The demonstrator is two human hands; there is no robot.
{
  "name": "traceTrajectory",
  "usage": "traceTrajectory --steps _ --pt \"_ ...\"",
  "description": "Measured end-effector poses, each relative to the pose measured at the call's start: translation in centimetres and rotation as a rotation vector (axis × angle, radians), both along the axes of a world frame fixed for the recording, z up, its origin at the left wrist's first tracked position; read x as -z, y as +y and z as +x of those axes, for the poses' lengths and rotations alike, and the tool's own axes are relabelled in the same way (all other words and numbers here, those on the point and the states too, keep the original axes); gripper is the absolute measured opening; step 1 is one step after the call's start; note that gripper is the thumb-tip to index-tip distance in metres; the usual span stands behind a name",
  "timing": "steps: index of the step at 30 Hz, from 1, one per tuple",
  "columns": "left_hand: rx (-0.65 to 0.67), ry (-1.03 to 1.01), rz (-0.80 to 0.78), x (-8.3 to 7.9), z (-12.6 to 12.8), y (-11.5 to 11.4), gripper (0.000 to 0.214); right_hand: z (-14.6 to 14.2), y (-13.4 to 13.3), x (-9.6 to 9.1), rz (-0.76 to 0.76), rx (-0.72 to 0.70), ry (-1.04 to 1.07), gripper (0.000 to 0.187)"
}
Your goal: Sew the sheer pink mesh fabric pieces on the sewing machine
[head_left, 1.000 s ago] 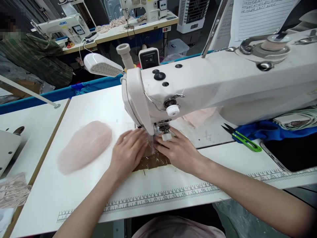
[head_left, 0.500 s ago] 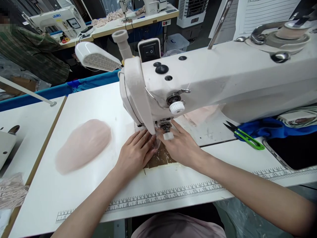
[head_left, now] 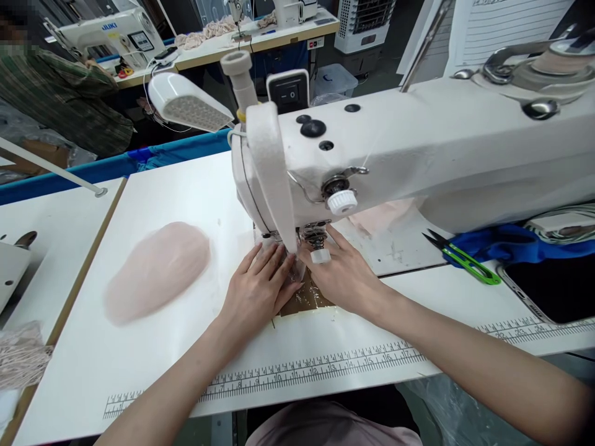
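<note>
My left hand (head_left: 255, 288) lies flat on the bed of a white sewing machine (head_left: 400, 142), its fingers spread and pointing toward the needle area. My right hand (head_left: 346, 279) rests opposite, with one finger stretched away from me and the other fingertips partly hidden by the machine head. Between the hands shows a little sheer pale fabric (head_left: 297, 271), under the fingertips and close to the presser foot; most of it is covered. Brown tape (head_left: 307, 297) is on the table just below. An oval sheer pink fabric piece (head_left: 158, 272) lies left of my left hand.
Green thread snips (head_left: 471, 263) lie by a blue cloth (head_left: 525, 241) and a phone (head_left: 553, 288) at right. More pink fabric (head_left: 383, 215) is behind the needle area. A ruler strip (head_left: 325, 365) runs along the front edge. A person in a plaid shirt (head_left: 60, 93) sits at far left.
The view has shifted slightly, so the machine appears a little farther right. Both hands stay by the needle area, with the left thumb moved slightly toward the right hand.
</note>
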State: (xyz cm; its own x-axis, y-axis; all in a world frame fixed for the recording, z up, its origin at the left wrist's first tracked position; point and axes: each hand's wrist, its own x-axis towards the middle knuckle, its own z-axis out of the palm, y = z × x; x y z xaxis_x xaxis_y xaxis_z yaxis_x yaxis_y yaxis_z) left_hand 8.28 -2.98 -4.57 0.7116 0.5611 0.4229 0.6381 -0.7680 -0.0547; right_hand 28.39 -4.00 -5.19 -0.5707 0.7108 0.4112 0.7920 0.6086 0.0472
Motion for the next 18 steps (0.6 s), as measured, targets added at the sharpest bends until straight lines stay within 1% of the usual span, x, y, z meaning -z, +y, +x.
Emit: traceTrajectory --steps 9,13,16,18 --pt "-0.006 0.039 0.014 -0.07 0.07 0.03 0.037 -0.13 0.07 -0.42 0.037 0.002 0.019 0.032" --pt "-0.01 0.04 0.008 0.12 -0.11 0.02 0.042 -0.12 0.01 -0.59 0.026 -0.007 0.048 0.031" --pt "0.013 0.027 0.004 -0.1 -0.43 -0.09 0.045 0.04 -0.06 -0.62 0.035 -0.011 0.064 0.032" --pt "0.045 0.001 0.008 -0.41 -0.68 -0.15 0.041 0.18 -0.11 -0.61 0.046 -0.024 0.088 0.032"
